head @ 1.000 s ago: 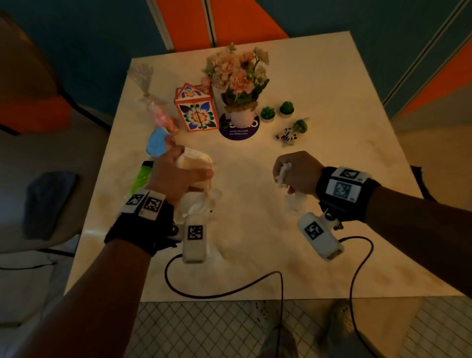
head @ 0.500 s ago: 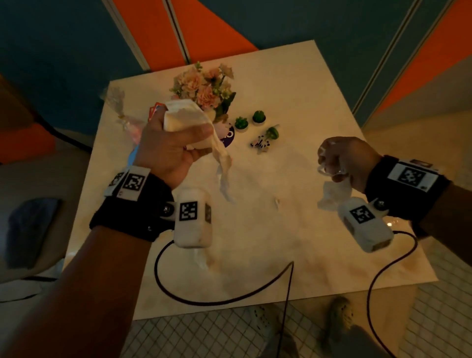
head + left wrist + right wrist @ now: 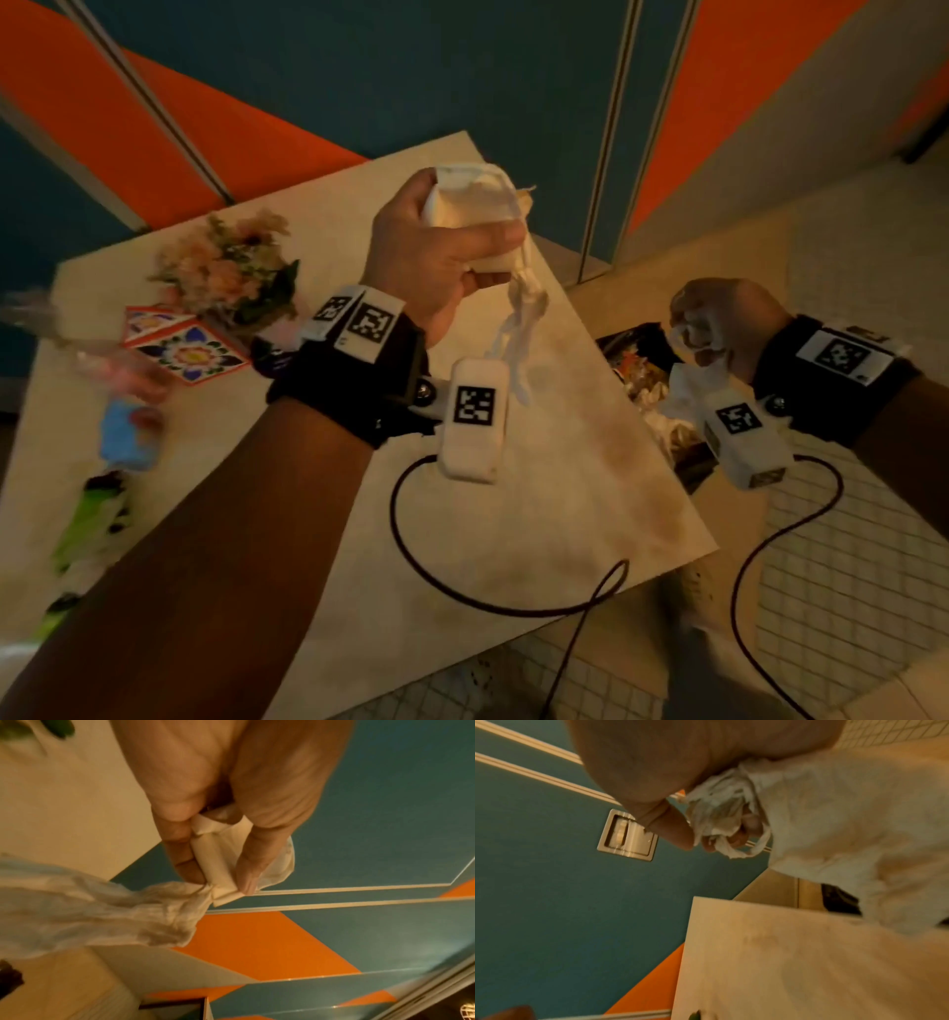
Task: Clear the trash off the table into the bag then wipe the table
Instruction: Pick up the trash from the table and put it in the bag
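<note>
Paper trash was carried clear of the table: a folded wrapper gripped in the left hand, crumpled tissue fisted in the right hand, above the bag apparently waiting below.

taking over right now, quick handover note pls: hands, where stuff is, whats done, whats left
Left hand: raised over the table, gripping a wad of white paper trash with a strip hanging down.
Right hand: off the table's right edge, clenched round crumpled tissue, above the dark trash bag on the floor.
Done: both loads lifted off the table.
Left: drop both into the bag, then collect the blue wrapper and the green item at the left edge, if they are trash. Wipe after. Flower pot and patterned box look like decor.
</note>
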